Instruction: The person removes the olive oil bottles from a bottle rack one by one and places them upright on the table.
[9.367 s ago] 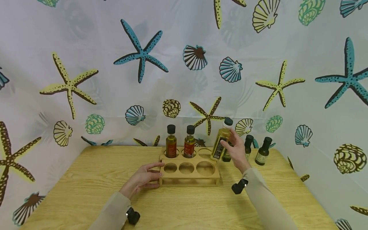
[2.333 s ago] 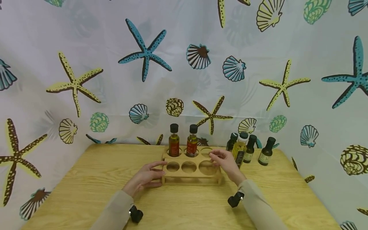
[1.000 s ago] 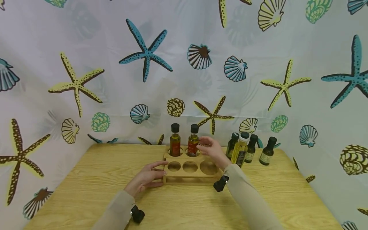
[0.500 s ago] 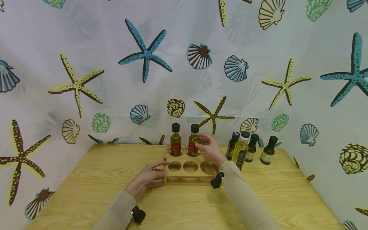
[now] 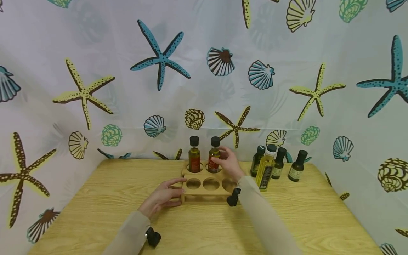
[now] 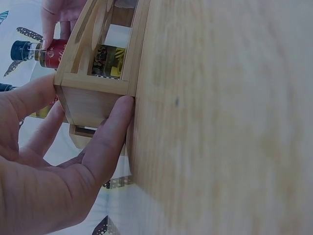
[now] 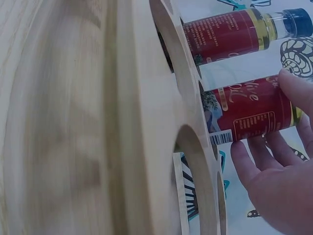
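In the head view a two-tier wooden bottle rack point(image 5: 204, 193) stands on the table. Two red-labelled olive oil bottles sit in its upper back row. The right-hand olive oil bottle point(image 5: 214, 159) has my right hand point(image 5: 229, 164) around it, thumb on the front of the label and fingers behind, as the right wrist view shows. Left of it, the other olive oil bottle point(image 5: 194, 159) stands upright in its hole. My left hand point(image 5: 162, 198) rests against the rack's left end, fingers fairly straight and spread over the side panel point(image 6: 90, 105).
Right of the rack stand a yellow oil bottle point(image 5: 265, 170), a dark green bottle point(image 5: 256, 163) and two small dark bottles, one point(image 5: 278, 164) beside the oil and one point(image 5: 297, 167) farther right. A patterned curtain point(image 5: 204, 99) hangs behind the wooden table point(image 5: 204, 230).
Earlier my right hand held the yellow oil bottle by the rack; that bottle now stands to the right. My right hand has moved left onto the right-hand red-labelled bottle. The left hand stays put.
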Available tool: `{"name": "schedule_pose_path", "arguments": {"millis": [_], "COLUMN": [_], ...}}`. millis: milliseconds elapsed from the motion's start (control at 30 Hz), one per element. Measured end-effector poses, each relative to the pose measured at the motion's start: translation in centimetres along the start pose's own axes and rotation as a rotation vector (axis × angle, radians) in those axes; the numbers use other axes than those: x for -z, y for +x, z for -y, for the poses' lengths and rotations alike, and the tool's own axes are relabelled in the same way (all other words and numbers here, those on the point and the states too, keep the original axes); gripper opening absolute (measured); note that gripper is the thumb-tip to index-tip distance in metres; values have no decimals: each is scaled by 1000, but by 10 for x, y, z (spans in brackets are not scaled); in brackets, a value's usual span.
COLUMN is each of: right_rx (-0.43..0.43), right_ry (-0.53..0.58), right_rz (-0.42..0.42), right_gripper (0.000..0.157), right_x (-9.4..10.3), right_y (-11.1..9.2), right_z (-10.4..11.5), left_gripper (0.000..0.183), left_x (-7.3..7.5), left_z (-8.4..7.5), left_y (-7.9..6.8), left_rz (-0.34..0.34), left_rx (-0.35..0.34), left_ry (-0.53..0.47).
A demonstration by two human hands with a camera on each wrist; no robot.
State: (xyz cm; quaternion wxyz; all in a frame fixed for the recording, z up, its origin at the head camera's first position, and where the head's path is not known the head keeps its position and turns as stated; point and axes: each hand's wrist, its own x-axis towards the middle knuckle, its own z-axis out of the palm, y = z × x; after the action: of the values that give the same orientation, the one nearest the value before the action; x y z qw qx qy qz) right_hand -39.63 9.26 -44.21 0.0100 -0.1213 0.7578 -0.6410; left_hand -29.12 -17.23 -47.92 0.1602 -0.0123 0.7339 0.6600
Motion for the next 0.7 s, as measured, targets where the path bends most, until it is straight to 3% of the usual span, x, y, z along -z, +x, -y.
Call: {"name": "schedule_pose_path", "arguments": {"millis": [300, 700], "right_rx": [-19, -4], "right_ry": [48, 33], "right_rz": [23, 10], "right_gripper": [57, 55], "right_x": [-8, -13], "right_y": [3, 5], "right_z": [1, -7], "left_gripper": [50, 53], "left_x": [1, 3], "left_z": [-1, 1], "left_y": [-1, 0], "left_rz": [-2, 18], "left_rx": [-5, -9], "left_ry": [-5, 3]}}
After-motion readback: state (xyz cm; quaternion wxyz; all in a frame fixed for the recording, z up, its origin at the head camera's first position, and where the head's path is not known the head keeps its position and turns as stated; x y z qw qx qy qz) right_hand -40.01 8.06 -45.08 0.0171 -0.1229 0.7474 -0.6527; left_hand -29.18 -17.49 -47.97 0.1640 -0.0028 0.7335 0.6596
